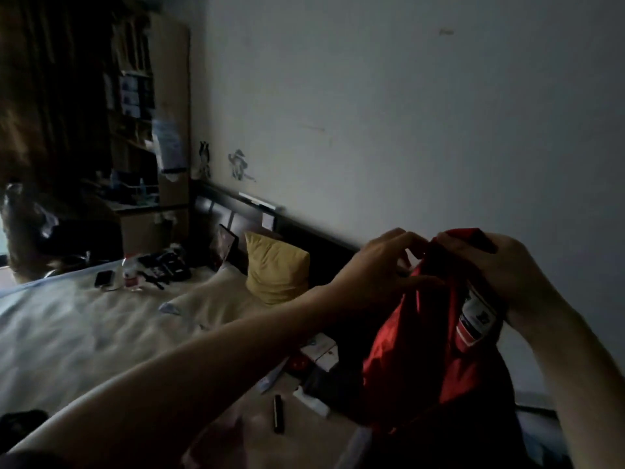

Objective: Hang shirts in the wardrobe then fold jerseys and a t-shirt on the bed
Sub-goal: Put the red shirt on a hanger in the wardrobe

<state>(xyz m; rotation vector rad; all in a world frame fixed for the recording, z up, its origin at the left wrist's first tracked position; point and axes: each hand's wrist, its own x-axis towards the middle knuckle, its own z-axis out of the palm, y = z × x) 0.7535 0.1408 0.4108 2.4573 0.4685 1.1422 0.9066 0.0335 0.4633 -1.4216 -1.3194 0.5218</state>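
The red jersey [436, 350] hangs in the air above the right part of the bed [84, 333], held up by its top edge in front of the pale wall [406, 113]. Its long axis runs roughly vertical: the gathered top sits at the hands and the rest of the fabric drops straight down, bunched and creased, with the bottom end lost in shadow at the lower right. A white label with red stripes [477, 316] shows on the upper right of the cloth, tilted.

The left hand [378, 269] reaches in from the lower left, its fingers curled and pinching the top edge of the jersey. The right hand [507, 269] comes from the right and grips the same edge, fingers wrapped round a fold of red cloth. The two hands almost meet.

Behind them a yellow pillow [275, 272] leans against the dark headboard [321, 245]. On the bed below the jersey lie a small dark stick-shaped item [278, 414] and some white boxes [321, 350]. A phone [103, 278] and dark clutter lie at the far side, near a shelf unit [148, 130].
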